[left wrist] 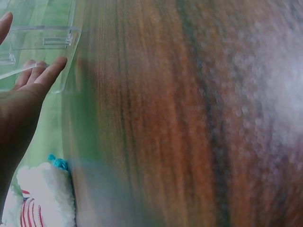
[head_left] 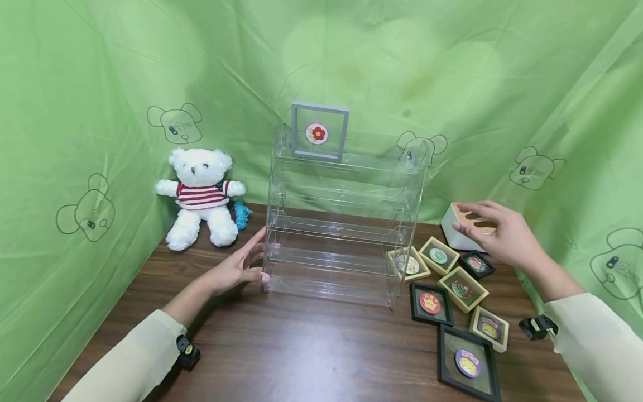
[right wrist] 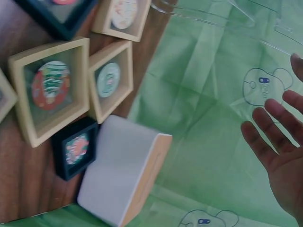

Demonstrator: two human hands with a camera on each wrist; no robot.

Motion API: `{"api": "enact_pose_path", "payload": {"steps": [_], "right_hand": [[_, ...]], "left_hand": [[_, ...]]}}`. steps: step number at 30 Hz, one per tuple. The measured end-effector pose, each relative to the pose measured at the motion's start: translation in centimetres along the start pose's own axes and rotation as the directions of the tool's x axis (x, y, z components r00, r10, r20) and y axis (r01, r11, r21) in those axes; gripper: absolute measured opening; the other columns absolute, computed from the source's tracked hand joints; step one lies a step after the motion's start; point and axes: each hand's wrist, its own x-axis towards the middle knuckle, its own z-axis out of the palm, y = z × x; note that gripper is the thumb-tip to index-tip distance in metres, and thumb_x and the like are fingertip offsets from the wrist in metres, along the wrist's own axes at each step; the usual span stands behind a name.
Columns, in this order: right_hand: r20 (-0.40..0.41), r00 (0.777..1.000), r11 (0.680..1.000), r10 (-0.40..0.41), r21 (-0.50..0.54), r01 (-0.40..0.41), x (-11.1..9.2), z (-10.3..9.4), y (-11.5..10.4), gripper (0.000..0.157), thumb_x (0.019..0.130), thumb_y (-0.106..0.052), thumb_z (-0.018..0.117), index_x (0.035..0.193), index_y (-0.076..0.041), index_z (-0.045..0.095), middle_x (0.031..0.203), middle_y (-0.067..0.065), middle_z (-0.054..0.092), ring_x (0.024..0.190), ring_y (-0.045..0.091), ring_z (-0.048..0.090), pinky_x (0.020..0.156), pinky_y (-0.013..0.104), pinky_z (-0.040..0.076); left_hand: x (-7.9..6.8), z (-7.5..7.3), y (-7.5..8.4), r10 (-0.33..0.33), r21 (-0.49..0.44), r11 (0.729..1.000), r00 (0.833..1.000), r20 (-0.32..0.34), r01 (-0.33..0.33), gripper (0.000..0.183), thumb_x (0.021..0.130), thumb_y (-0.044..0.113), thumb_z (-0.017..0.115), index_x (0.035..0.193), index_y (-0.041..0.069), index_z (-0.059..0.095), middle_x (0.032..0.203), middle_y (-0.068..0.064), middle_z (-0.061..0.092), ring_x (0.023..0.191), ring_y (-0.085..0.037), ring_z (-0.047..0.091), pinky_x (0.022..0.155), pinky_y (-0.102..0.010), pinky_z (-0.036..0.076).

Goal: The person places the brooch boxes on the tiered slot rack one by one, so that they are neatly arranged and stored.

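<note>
A clear acrylic tiered rack (head_left: 341,226) stands on the wooden table, with a grey square frame (head_left: 320,132) holding a red-flower badge on its top tier. My left hand (head_left: 240,267) touches the rack's left side, thumb by the lower front edge and fingers extended along the panel. In the left wrist view those fingers (left wrist: 45,78) look straight and spread from the thumb. My right hand (head_left: 502,231) is raised at the right, fingers loosely bent with nothing in them. It overlaps a white box with a wood-coloured top (right wrist: 125,170) in the head view.
Several badge frames lie right of the rack, among them a large black one (head_left: 468,363), a smaller black one (head_left: 431,303) and a light wooden one (head_left: 462,289). A white teddy bear (head_left: 201,195) in a striped shirt sits back left beside a blue bundle (head_left: 241,215). Green cloth hangs behind.
</note>
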Motion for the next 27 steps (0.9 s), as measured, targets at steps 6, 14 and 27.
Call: {"api": "enact_pose_path", "payload": {"steps": [6,14,27], "right_hand": [[0.111,0.992,0.998,-0.066,0.029,0.064,-2.4,0.7,0.9,0.046,0.097,-0.016,0.087,0.141,-0.01,0.075,0.127,0.015,0.079,0.102,-0.001,0.071,0.084,0.005,0.054],[0.267,0.96,0.994,-0.088,0.083,0.068,-5.9,2.4,2.1,0.035,0.097,-0.016,0.087,0.131,-0.011,0.079,0.096,-0.011,0.08,0.084,-0.004,0.071,0.072,0.025,0.062],[0.55,0.834,0.984,-0.03,0.164,-0.073,-10.5,3.8,4.6,0.028,0.097,-0.031,0.087,0.116,-0.011,0.082,0.11,0.003,0.082,0.092,0.0,0.074,0.073,0.027,0.063]], "left_hand": [[0.1,0.1,0.0,-0.006,-0.001,1.0,1.0,0.006,0.006,0.122,0.099,0.003,0.08,0.178,0.039,-0.005,0.176,-0.033,0.024,0.167,-0.058,0.012,0.129,-0.074,0.028],[0.1,-0.2,-0.1,0.011,-0.004,1.0,1.0,0.011,-0.011,0.122,0.098,0.0,0.079,0.179,0.039,-0.004,0.178,-0.029,0.028,0.167,-0.054,0.017,0.129,-0.075,0.029],[0.0,-0.1,-0.1,-0.015,0.015,1.0,1.0,-0.006,0.015,0.119,0.1,0.005,0.079,0.178,0.039,-0.004,0.177,-0.032,0.024,0.167,-0.058,0.014,0.129,-0.075,0.028]]}}
